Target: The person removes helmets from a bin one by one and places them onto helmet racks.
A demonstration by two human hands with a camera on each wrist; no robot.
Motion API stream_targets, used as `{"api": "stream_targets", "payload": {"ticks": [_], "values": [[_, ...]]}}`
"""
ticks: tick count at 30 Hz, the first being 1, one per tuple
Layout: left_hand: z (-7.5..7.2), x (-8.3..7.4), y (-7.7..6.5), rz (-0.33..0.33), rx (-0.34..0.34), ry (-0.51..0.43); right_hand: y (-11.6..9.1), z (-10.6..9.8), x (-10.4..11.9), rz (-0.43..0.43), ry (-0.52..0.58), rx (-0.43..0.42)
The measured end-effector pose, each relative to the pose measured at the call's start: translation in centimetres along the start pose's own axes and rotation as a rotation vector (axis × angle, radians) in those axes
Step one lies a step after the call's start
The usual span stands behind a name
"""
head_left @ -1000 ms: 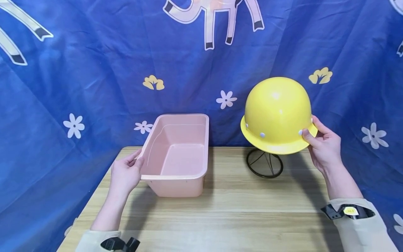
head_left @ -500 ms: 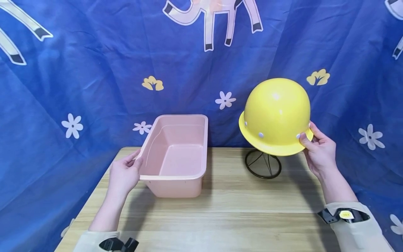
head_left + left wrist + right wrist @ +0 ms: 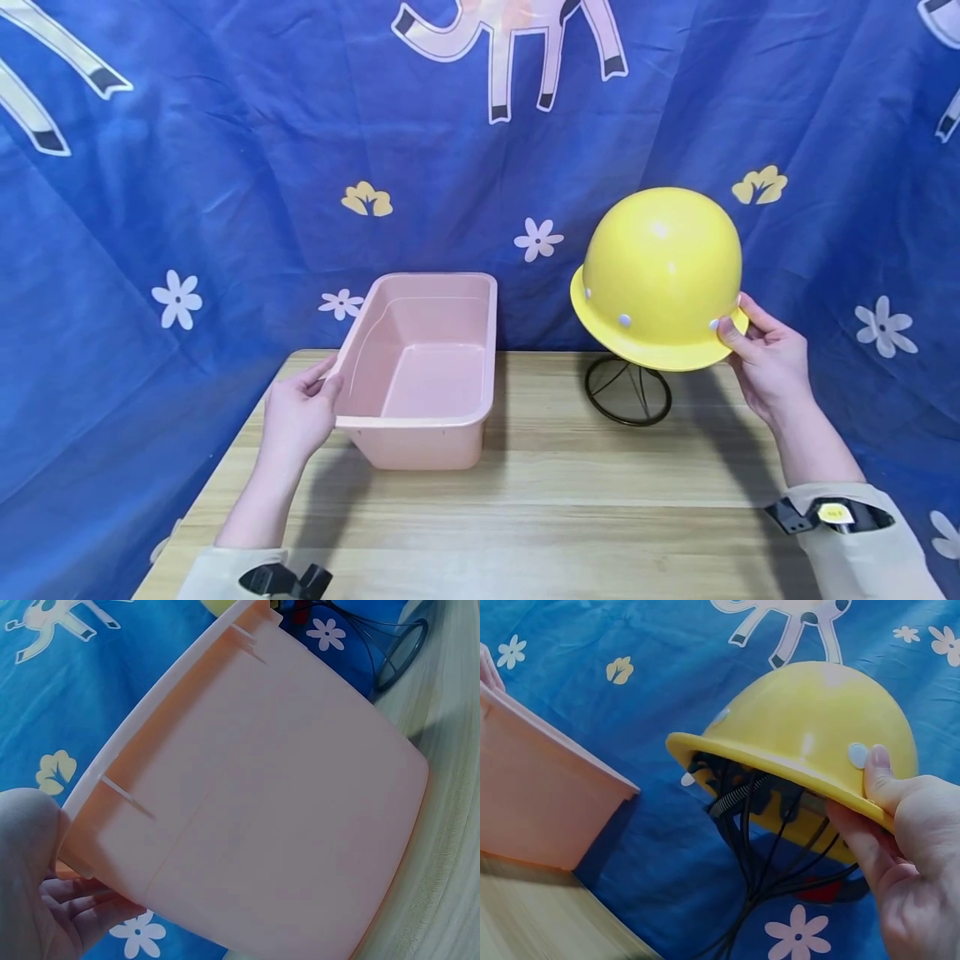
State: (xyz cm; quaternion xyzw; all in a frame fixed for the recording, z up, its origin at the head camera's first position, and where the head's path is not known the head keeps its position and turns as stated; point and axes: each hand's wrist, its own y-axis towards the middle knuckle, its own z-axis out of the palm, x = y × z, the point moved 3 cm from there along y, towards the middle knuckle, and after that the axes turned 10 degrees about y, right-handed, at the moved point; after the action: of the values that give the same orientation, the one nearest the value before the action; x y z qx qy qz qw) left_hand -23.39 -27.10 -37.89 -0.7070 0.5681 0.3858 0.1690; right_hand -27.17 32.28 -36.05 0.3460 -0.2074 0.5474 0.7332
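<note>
A yellow hard hat (image 3: 663, 275) sits over a black wire stand (image 3: 628, 404), whose thin rods run up inside the shell in the right wrist view. My right hand (image 3: 772, 367) grips the brim at its right end, thumb on the outside by a white rivet and fingers underneath. Black straps and a ridged band (image 3: 739, 796) show under the brim. On the left is a pink plastic basin (image 3: 427, 446), with nothing inside. My left hand (image 3: 300, 412) pinches its near left corner at the rim, fingers curled beneath the lip in the left wrist view.
Both things are on a light wood-grain table (image 3: 525, 533). A blue curtain (image 3: 247, 167) printed with flowers and animal legs hangs close behind the table and along its sides. Between basin and stand lies a strip of bare tabletop.
The right hand and the brim end in it sit slightly lower than a second ago. My left hand and the basin have stayed in place.
</note>
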Motion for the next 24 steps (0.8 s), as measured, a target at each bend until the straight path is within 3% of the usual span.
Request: {"api": "stream_targets", "payload": {"ticks": [5, 17, 21, 24], "values": [[-0.1, 0.0, 0.0, -0.005, 0.002, 0.016, 0.1, -0.4, 0.4, 0.018, -0.034, 0.016], [0.0, -0.1, 0.2, 0.023, 0.010, 0.017, 0.2, -1.7, 1.6, 0.044, -0.056, -0.041], [0.0, 0.1, 0.3, 0.022, 0.021, 0.022, 0.2, -1.7, 1.9, 0.007, -0.133, -0.061], [-0.1, 0.1, 0.4, 0.024, 0.033, 0.039, 0.1, -1.7, 2.1, -0.060, -0.251, -0.073]]}}
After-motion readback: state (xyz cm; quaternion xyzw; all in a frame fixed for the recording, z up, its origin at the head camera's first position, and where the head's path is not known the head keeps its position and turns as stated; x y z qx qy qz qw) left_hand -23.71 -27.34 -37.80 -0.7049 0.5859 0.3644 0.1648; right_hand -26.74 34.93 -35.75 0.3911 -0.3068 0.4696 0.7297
